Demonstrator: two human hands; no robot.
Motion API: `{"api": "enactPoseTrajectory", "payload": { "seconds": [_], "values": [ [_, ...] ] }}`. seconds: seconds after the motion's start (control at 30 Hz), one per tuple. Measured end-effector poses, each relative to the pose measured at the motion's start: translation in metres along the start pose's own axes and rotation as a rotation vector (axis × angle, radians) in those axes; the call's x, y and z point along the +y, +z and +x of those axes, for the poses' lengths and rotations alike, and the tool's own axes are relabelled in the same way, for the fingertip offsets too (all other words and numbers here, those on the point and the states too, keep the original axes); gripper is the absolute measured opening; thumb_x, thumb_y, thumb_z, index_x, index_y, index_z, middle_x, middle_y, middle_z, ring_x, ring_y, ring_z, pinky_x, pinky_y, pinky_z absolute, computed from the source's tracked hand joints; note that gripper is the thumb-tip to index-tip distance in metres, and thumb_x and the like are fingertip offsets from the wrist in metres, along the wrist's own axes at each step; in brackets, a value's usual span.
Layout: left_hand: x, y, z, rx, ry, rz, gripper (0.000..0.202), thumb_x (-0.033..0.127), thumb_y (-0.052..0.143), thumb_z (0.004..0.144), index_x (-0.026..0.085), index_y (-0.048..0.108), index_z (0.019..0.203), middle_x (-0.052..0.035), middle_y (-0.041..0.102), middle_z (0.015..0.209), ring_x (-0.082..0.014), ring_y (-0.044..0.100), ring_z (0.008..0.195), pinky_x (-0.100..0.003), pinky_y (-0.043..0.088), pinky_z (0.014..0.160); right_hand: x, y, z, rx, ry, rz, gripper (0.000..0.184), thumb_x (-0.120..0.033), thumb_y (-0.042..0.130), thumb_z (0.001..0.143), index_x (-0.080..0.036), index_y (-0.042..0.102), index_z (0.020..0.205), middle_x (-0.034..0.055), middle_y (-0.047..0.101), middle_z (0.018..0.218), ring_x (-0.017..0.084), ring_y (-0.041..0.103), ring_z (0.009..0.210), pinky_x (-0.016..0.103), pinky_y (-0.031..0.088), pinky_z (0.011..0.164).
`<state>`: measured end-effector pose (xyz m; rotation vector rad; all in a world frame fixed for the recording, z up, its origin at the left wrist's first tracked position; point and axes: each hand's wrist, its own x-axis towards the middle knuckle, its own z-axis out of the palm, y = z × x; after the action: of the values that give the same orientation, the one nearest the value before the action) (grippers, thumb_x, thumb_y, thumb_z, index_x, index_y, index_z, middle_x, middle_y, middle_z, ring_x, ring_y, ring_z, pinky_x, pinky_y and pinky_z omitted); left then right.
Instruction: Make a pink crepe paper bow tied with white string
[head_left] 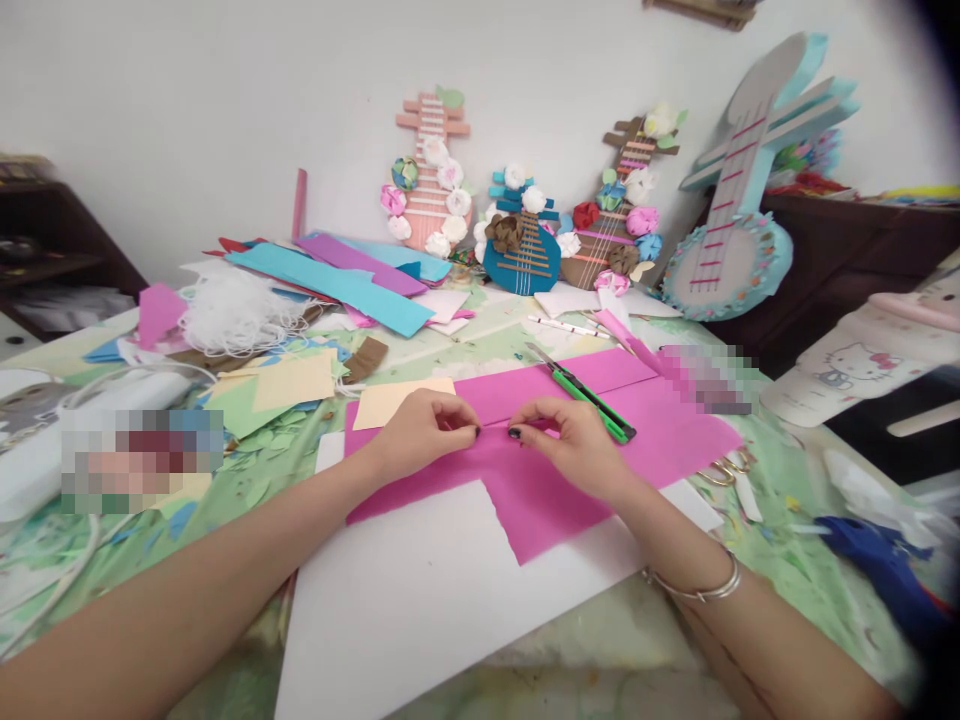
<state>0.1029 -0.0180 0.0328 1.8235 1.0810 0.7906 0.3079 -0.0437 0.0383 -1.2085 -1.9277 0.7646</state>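
Observation:
My left hand (431, 432) is closed in a pinch above the bright pink paper (555, 520). Facing it, my right hand (574, 445) pinches too, with a bracelet on the wrist. Between the fingertips runs what looks like a thin pink paper strip (493, 431), hard to tell from the sheet below. A green utility knife (592, 400) lies on the pink paper just beyond my right hand. Next to my left hand is a cream paper piece (405, 398). Under the pink paper lies a white sheet (390, 620).
Decorated paper instruments (521, 250) lean along the wall. Coloured paper strips (337, 285), a heap of white string (240, 310) and paper scraps (292, 385) cover the left. Gold-handled scissors (724, 470) and a pale tumbler (847, 360) are at right; a power strip (90, 420) sits left.

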Motion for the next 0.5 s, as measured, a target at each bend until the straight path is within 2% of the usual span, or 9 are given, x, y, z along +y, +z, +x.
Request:
{"api": "enactPoseTrajectory", "payload": {
  "seconds": [0.1,0.27,0.5],
  "values": [
    [-0.003,-0.005,0.002,0.046,0.002,0.0,0.009,0.019,0.058,0.063,0.013,0.065,0.065,0.0006,0.061,0.062,-0.0092,0.052,0.057,-0.019,0.04,0.054,0.005,-0.009,0.003,0.036,0.012,-0.011,0.007,-0.016,0.059,0.078,-0.015,0.066,0.076,0.0023,0.067,0.069,0.014,0.062,0.064,0.027,0.048,0.065],
    [-0.008,-0.012,0.005,0.054,-0.026,-0.017,0.01,0.021,0.059,0.064,0.013,0.064,0.067,0.0011,0.059,0.059,-0.0087,0.05,0.055,-0.018,0.037,0.051,0.013,-0.018,0.006,0.09,0.033,0.001,0.009,-0.022,0.06,0.077,-0.015,0.066,0.075,0.003,0.066,0.066,0.015,0.062,0.062,0.028,0.049,0.065],
    [-0.007,-0.015,0.005,0.062,-0.025,0.011,0.009,0.022,0.058,0.064,0.013,0.062,0.065,0.0027,0.056,0.057,-0.0077,0.047,0.052,-0.017,0.033,0.048,0.016,-0.022,0.007,0.063,0.076,0.057,0.015,-0.028,0.062,0.075,-0.014,0.066,0.073,0.0037,0.065,0.064,0.015,0.061,0.061,0.028,0.049,0.063]
  ]
}}
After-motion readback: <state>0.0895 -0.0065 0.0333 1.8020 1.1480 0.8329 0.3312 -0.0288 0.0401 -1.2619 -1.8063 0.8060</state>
